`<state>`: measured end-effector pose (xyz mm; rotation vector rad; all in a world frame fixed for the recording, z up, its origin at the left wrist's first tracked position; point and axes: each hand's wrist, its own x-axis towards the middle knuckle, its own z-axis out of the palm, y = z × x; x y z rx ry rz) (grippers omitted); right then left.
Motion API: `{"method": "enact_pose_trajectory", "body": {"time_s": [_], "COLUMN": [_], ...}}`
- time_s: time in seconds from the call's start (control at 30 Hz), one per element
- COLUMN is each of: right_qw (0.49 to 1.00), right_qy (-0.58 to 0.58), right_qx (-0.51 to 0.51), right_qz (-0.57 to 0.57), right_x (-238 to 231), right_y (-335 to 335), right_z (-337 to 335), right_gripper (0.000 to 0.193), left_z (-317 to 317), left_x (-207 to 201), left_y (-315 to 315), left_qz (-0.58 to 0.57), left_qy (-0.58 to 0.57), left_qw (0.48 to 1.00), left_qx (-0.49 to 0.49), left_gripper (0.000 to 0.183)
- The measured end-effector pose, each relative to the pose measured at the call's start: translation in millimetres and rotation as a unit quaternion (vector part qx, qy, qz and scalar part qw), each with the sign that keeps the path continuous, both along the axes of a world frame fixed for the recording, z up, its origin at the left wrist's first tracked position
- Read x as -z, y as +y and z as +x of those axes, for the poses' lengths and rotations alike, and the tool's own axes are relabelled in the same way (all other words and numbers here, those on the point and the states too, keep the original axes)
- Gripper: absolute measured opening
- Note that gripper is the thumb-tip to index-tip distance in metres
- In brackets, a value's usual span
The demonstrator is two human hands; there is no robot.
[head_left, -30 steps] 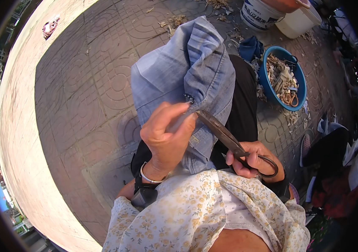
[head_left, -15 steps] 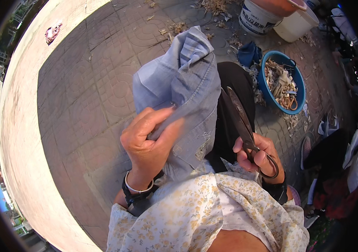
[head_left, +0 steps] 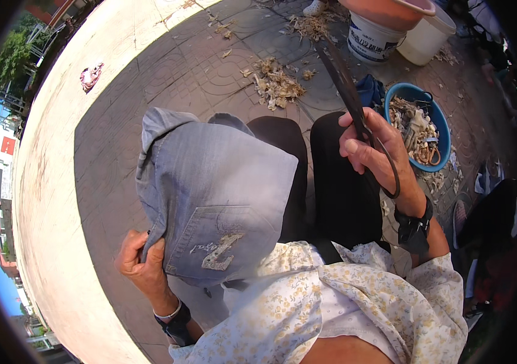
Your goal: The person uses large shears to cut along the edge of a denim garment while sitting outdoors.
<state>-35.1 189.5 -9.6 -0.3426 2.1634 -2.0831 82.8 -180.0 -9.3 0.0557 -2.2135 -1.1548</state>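
Note:
A piece of faded grey-blue denim (head_left: pixel 228 176), with a stitched pocket and a ragged patch, lies over my left thigh. My left hand (head_left: pixel 143 261) pinches its lower left edge between thumb and fingers. Raised on the right, my right hand (head_left: pixel 374 142) grips a pair of large dark scissors (head_left: pixel 338 73), blades pointing up and away from me. The blades look nearly closed and are apart from the cloth. One handle loop hangs below the fingers.
Beyond my right knee stands a blue basin (head_left: pixel 446 130) holding dry scraps and a glove. Farther back are a white bucket (head_left: pixel 368 39) under an orange basin (head_left: pixel 386 13), and another pale bucket (head_left: pixel 426 39). Dry husks (head_left: pixel 273 83) litter the paving. A person (head_left: pixel 492 224) is at the right.
The denim has been spread out and shifted left, showing its pocket. My left hand moved down and left to its edge. My right hand rose with the scissors, away from my lap.

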Motion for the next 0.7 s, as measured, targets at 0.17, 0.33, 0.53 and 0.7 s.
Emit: {"method": "enact_pose_trajectory", "body": {"time_s": [0.17,0.33,0.53,0.7], "right_qw": [0.997,0.989,0.970,0.938], "right_qy": [-0.006,-0.008,0.066,0.069], "right_qx": [-0.075,-0.146,-0.234,-0.335], "right_qz": [-0.007,0.007,0.018,-0.054], "right_x": [-7,-6,-7,-17], "right_y": [-40,-88,-140,-173], "right_z": [-49,-75,-84,-69], "right_gripper": [0.034,0.040,0.044,0.036], "left_z": [11,13,0,-14], "left_x": [-14,-51,-113,-144], "left_y": [4,-11,-25,-15], "left_qz": [-0.050,-0.085,-0.069,-0.003], "left_qy": [0.009,0.049,0.105,0.145], "left_qw": [0.999,0.995,0.991,0.984], "left_qx": [0.015,0.012,0.051,0.104], "left_gripper": [0.022,0.024,0.023,0.021]}}
